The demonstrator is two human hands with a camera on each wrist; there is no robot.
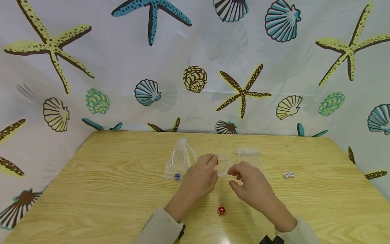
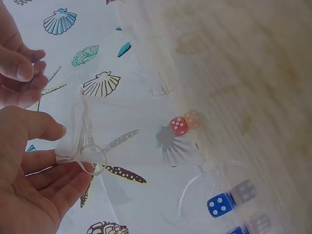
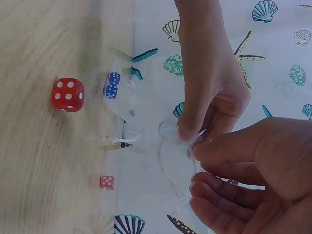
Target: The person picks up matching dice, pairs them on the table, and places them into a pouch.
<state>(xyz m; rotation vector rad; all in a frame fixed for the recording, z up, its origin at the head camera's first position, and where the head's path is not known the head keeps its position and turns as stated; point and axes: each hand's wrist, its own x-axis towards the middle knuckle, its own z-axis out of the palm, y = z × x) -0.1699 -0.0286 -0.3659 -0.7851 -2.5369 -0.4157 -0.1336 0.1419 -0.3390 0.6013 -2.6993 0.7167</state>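
Observation:
My left hand (image 1: 199, 178) pinches the top of a sheer white drawstring bag (image 2: 122, 114), which hangs down toward the table. Inside the bag's lower end lies a red die (image 2: 179, 126). A loop of drawstring (image 2: 100, 158) curls beside the left fingers. Just right of the bag hovers my right hand (image 1: 253, 183), fingers loosely bent, thumb and index apart with nothing between them. In the right wrist view its fingers overlap the bag's top, close to the left fingertips. A larger red die (image 1: 221, 211) lies on the table in front of both hands.
Left of the hands stands another sheer bag (image 1: 181, 154) with blue dice (image 1: 177, 176) at its base. A third sheer bag (image 1: 248, 156) lies behind my right hand. Two white dice (image 1: 288, 175) sit farther right on the wooden table (image 1: 106, 189). A shell-printed curtain (image 1: 195, 40) surrounds the table.

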